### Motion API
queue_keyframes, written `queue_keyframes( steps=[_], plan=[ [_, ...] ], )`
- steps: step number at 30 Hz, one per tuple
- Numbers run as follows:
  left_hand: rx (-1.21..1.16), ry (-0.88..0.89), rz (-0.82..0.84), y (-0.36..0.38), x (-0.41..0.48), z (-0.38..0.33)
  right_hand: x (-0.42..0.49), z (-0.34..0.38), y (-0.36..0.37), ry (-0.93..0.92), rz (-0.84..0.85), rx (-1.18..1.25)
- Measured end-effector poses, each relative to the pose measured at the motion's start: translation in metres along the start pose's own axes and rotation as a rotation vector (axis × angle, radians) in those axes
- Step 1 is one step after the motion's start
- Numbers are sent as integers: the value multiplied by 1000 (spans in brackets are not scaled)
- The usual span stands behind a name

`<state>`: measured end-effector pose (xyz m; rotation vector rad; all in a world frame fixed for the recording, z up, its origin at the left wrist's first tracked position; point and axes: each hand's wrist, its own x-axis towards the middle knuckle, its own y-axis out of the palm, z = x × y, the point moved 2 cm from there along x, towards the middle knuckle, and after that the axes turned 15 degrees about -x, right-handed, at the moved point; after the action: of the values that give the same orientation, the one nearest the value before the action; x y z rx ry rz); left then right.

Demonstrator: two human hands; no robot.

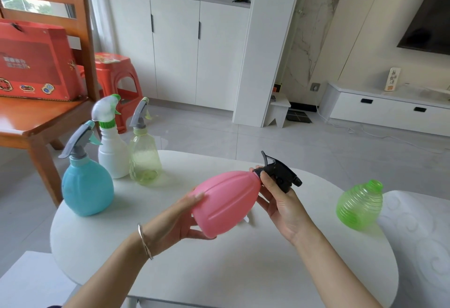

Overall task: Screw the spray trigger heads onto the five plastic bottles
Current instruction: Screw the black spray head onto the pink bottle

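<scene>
1. While the left hand [187, 212] cups the base of the pink bottle [226, 200], fingers spread underneath and thumb laid along its upper side, the bottle is held off the table, tilted with its neck pointing up and to the right.
2. The right hand [280, 200] is curled round the neck end, thumb and fingers pinching the collar of the black trigger head [280, 173], which sits on the mouth of the pink bottle.
3. The fingers cover the collar, so how far the head is threaded on cannot be told.
4. A silver bracelet [145, 242] circles the left wrist.
5. Both hands hover over the white round-edged table [219, 271].
6. At the table's right edge a green ribbed bottle [359, 206] stands with its mouth open and no head on it, well apart from the hands.
7. At the far left of the table stand three bottles close together, each upright and topped with a trigger head: a blue bottle [87, 186] nearest, a white bottle [113, 154] behind it, and a pale yellow-green bottle [145, 159] just beside the white one.
8. Beyond the table on the left is a wooden chair [36, 122] with a red box [31, 64] on its seat, and a red stool [117, 74] behind it.
</scene>
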<state>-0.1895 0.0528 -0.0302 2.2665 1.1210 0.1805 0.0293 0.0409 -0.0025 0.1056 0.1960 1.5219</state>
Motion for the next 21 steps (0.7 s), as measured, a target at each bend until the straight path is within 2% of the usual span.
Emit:
queue_keyframes(
  steps=[3, 5, 8, 11, 14, 19, 21],
  plan=[
    [64, -94, 22, -1, -8, -1, -7, 0, 8, 2, 52, -138],
    [133, -81, 22, -2, -13, 0, -11, 2, 15, -5, 20, -247],
    [146, 71, -46, -3, -20, -5, -14, 3, 29, 25, -6, -334],
    [174, 288, -169, -11, -29, -17, -18, 4, 61, 81, 120, -368],
    [260, 426, -250, -21, -43, -29, -20, 6, 102, 40, 222, -519],
    [385, 655, -346, -36, -67, -43, -16, 3, 157, -16, 216, -641],
    [429, 690, -354, -45, -78, -50, -11, -1, 172, -23, 243, -628]
  ],
)
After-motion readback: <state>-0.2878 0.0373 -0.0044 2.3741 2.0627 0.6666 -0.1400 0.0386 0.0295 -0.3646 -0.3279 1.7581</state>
